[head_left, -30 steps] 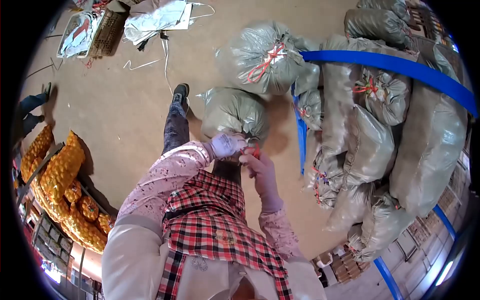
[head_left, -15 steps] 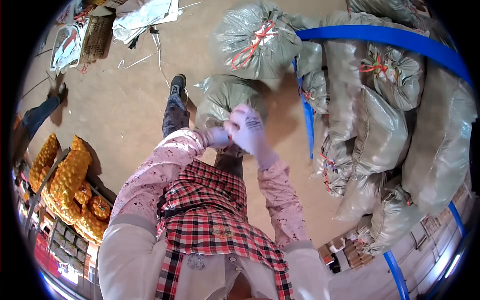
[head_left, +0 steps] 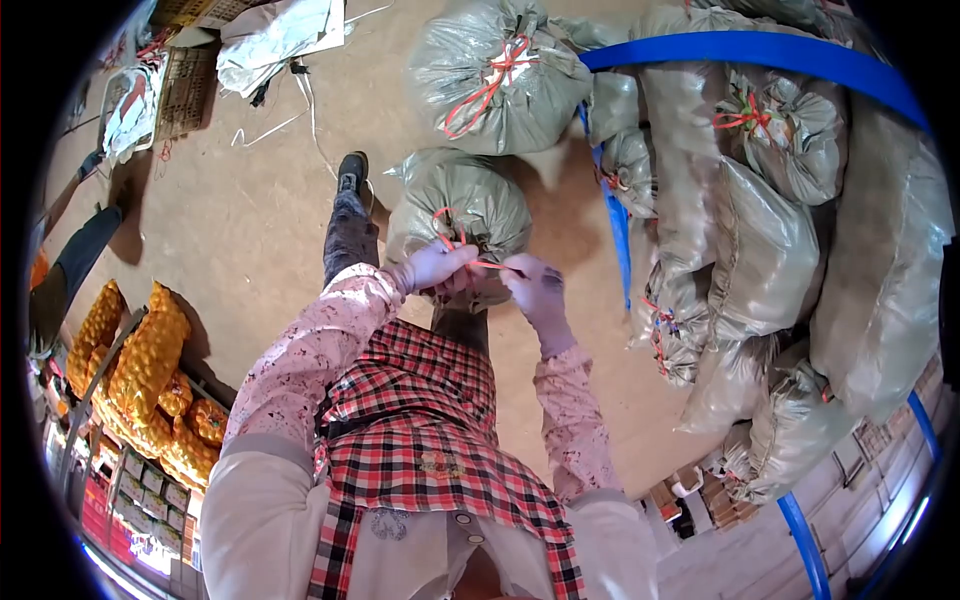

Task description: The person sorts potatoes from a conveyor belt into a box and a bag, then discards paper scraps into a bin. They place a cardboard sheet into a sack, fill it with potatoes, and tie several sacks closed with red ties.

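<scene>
A stuffed grey plastic sack [head_left: 440,190] stands on the floor in front of me, its gathered mouth facing up. Red tie string [head_left: 484,264] runs around the mouth and stretches between my hands. My left hand [head_left: 436,266], in a pale glove, is closed on the string at the sack's neck. To the right of the mouth, my gloved right hand [head_left: 538,290] pinches the other end of the string and holds it taut. Part of the sack's neck is hidden behind my left hand.
Another tied grey sack [head_left: 500,80] stands just beyond. On the right, several full sacks [head_left: 765,270] are piled behind a blue metal rail [head_left: 750,62]. Yellow net bags [head_left: 145,350] lie at the left, near another person's leg [head_left: 85,245]. A wicker basket [head_left: 185,92] is at upper left.
My hands were close together over the sack's mouth. The right one has moved right and down, drawing the red string out between them. The person at the left has shifted.
</scene>
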Action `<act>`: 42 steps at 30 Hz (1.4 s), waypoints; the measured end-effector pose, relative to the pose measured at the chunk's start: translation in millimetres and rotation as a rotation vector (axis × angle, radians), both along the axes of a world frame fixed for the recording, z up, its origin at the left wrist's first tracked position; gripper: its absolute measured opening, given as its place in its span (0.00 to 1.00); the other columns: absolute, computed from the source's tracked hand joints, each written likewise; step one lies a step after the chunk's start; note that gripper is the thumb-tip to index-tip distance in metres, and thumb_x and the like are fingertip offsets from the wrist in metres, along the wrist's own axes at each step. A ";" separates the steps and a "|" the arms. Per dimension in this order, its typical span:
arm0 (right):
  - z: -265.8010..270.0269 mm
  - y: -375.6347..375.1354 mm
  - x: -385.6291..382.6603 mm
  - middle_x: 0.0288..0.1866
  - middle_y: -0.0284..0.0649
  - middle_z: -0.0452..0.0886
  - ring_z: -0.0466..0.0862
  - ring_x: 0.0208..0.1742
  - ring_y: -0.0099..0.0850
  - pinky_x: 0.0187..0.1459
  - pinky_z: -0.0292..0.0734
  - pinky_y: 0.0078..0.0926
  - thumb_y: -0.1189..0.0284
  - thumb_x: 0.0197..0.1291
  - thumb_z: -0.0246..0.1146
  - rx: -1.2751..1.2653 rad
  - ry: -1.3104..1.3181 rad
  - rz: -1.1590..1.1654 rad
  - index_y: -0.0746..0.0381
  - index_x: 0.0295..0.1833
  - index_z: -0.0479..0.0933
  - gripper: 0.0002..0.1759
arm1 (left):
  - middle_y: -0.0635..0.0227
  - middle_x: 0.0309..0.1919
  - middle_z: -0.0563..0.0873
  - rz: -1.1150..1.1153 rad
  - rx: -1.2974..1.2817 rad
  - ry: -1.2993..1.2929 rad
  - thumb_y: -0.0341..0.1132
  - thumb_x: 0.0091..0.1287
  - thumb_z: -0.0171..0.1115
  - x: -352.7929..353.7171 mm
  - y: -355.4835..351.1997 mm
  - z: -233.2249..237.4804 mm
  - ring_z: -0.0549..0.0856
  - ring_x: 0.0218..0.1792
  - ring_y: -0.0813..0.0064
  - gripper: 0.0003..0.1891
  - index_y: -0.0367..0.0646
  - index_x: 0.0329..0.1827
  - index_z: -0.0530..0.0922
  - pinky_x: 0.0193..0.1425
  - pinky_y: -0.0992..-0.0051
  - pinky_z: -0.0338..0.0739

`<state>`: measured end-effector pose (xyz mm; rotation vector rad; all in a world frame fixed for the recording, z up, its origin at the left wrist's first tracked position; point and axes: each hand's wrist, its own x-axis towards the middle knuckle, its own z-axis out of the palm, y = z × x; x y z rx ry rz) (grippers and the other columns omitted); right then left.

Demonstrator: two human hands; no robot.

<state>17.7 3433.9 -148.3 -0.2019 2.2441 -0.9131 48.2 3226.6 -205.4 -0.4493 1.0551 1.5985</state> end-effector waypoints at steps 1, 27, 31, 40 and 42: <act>5.2 -3.9 7.2 0.26 0.41 0.77 0.77 0.31 0.40 0.34 0.70 0.37 0.70 0.44 0.64 -0.042 0.096 -0.071 0.61 0.31 0.76 0.08 | 0.73 0.17 0.77 -0.024 -0.078 0.063 0.52 0.68 0.44 -17.1 -5.9 28.7 0.72 0.14 0.84 0.21 0.47 0.44 0.81 0.19 0.83 0.67; 2.4 -75.1 -6.1 0.30 0.40 0.73 0.73 0.33 0.37 0.38 0.66 0.35 0.67 0.51 0.61 0.212 0.558 0.361 0.59 0.31 0.75 0.07 | 0.64 0.38 0.77 0.068 -0.527 1.287 0.32 0.54 0.59 46.0 -10.9 65.2 0.79 0.40 0.60 0.04 0.45 0.32 0.77 0.42 0.62 0.74; -39.8 -62.9 -24.0 0.24 0.35 0.72 0.74 0.28 0.36 0.34 0.66 0.38 0.63 0.50 0.62 0.316 0.734 0.346 0.55 0.22 0.71 0.11 | 0.65 0.38 0.76 0.107 -0.745 1.060 0.35 0.52 0.63 97.7 -2.5 29.8 0.75 0.44 0.59 0.05 0.45 0.27 0.78 0.48 0.62 0.68; -105.9 -37.1 -51.2 0.29 0.41 0.79 0.79 0.32 0.42 0.35 0.72 0.33 0.63 0.55 0.61 0.153 0.390 0.116 0.60 0.26 0.77 0.12 | 0.64 0.42 0.76 0.115 -0.758 0.889 0.28 0.50 0.60 144.7 -0.1 -11.2 0.75 0.44 0.61 0.02 0.45 0.26 0.79 0.48 0.64 0.68; -99.7 -37.7 -48.5 0.24 0.43 0.77 0.78 0.29 0.43 0.31 0.71 0.33 0.63 0.58 0.58 -0.314 0.215 -0.089 0.63 0.29 0.77 0.14 | 0.59 0.49 0.77 0.451 -0.637 1.021 0.23 0.49 0.60 131.0 -1.3 5.5 0.75 0.51 0.60 0.04 0.43 0.21 0.78 0.53 0.66 0.69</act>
